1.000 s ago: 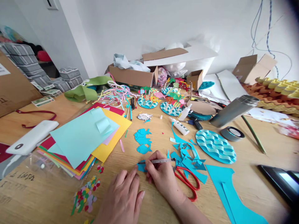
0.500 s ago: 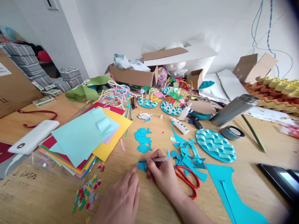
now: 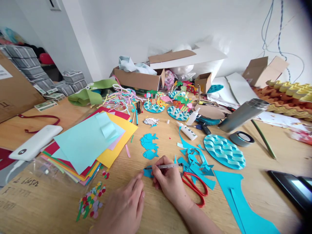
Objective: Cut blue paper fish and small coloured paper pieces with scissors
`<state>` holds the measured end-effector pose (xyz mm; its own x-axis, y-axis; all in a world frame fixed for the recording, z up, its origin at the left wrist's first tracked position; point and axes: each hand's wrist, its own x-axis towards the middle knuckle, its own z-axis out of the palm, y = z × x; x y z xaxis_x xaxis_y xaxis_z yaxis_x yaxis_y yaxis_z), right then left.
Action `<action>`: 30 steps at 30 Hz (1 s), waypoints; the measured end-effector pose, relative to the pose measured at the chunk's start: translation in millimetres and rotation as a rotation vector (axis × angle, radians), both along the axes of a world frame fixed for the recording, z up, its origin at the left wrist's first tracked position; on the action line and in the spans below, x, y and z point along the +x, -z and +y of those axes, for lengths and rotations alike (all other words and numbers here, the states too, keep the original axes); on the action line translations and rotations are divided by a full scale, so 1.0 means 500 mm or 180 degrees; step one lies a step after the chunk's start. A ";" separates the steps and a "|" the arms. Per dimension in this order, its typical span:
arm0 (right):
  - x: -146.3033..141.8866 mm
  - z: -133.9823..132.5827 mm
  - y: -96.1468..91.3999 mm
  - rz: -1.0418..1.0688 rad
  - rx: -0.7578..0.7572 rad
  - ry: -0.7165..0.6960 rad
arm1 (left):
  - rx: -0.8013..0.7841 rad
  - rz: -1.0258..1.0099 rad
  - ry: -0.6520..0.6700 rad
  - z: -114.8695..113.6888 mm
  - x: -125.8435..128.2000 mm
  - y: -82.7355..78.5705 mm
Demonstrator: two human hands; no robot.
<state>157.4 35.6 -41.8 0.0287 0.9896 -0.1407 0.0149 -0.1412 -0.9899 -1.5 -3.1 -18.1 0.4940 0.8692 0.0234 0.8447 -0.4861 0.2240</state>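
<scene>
My right hand [image 3: 169,182] grips a grey pen [image 3: 168,166], whose tip end points left over a small blue paper piece [image 3: 147,173]. Most of that piece is hidden by my hands. My left hand [image 3: 123,203] lies flat with its fingers stretched out, the fingertips at the piece's left edge. Just beyond are blue paper fish [image 3: 149,142] with drawn lines, and farther back a white paper fish [image 3: 151,121]. Red-handled scissors [image 3: 196,190] lie right of my right hand, close to a heap of blue paper scraps [image 3: 195,162].
Coloured paper sheets [image 3: 83,143] are stacked at the left, with paper dots [image 3: 91,200] in front. To the right are a wavy blue oval [image 3: 224,151], a glue bottle [image 3: 188,131], a steel flask [image 3: 243,113] and a large blue paper offcut [image 3: 243,204]. Boxes [image 3: 138,79] line the wall.
My left hand has shifted very slightly left. My right hand and the pen have barely moved over the blue paper piece.
</scene>
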 end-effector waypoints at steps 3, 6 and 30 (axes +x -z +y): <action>0.000 0.000 0.001 -0.0037 0.0013 -0.0028 | 0.0091 -0.0227 -0.0016 0.000 -0.005 0.007; 0.001 0.001 0.004 -0.0055 -0.0007 -0.0032 | 0.0269 -0.0400 -0.0293 0.003 -0.013 0.014; 0.003 0.001 0.007 0.0034 -0.0003 -0.0048 | -0.0183 0.0178 -0.0446 0.018 -0.016 0.000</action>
<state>159.0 36.4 -45.6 0.0122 0.9898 -0.1420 0.0065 -0.1421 -0.9898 -9.3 5.7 -18.2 0.3669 0.9288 -0.0526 0.9153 -0.3504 0.1988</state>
